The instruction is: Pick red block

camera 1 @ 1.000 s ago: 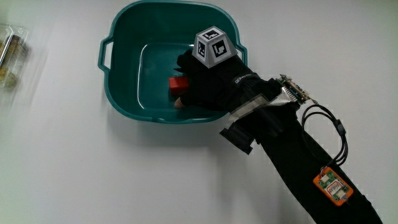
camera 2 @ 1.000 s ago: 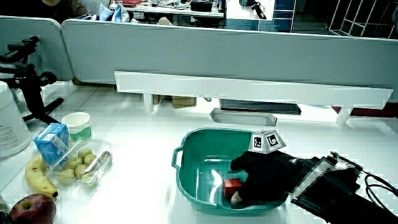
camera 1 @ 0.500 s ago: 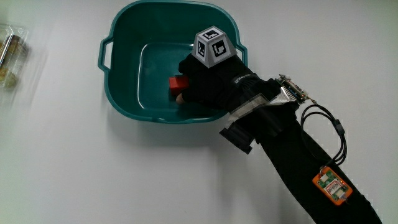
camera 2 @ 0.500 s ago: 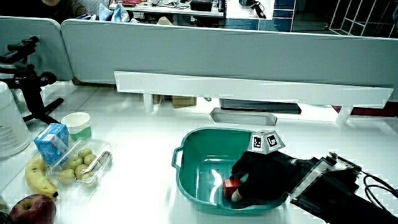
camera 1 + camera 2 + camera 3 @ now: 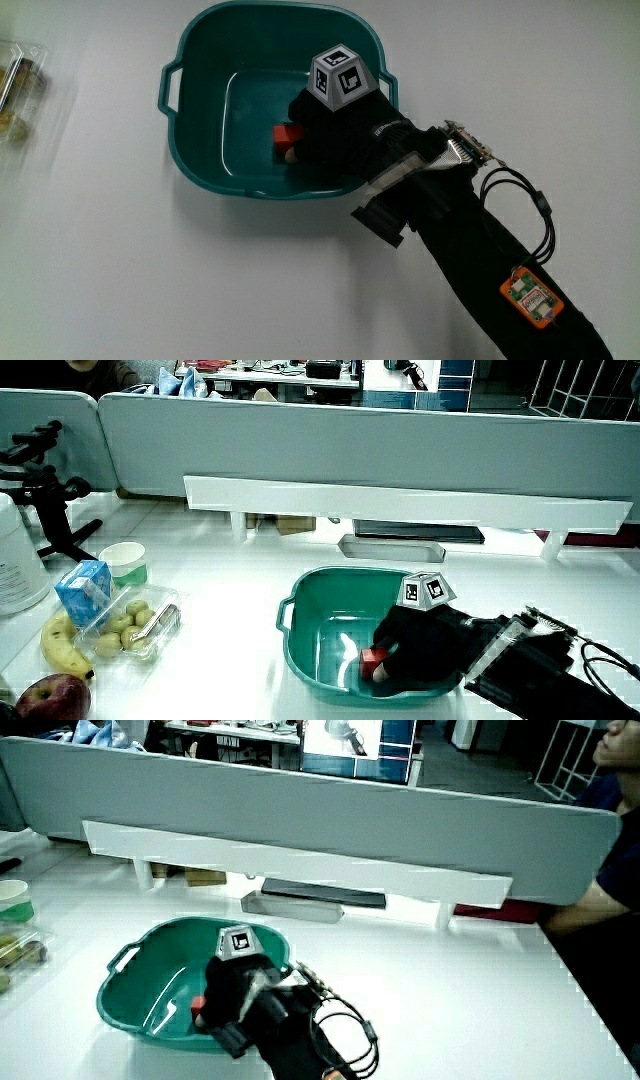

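Red block [image 5: 287, 136] | inside teal basin [image 5: 200, 60] | gripped at hand's [image 5: 335, 135] fingertips

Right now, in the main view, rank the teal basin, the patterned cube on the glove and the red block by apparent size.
1. teal basin
2. patterned cube, though it sits nearer the camera
3. red block, partly hidden by the hand

The hand [image 5: 335, 135] covers most of the red block [image 5: 288, 134], leaving only a corner showing in the teal basin [image 5: 200, 45]. In a side view the block [image 5: 198, 1005] is a tiny red speck, perhaps raised off the basin floor. A clear food tray [image 5: 20, 90] is cut off at the picture's edge.
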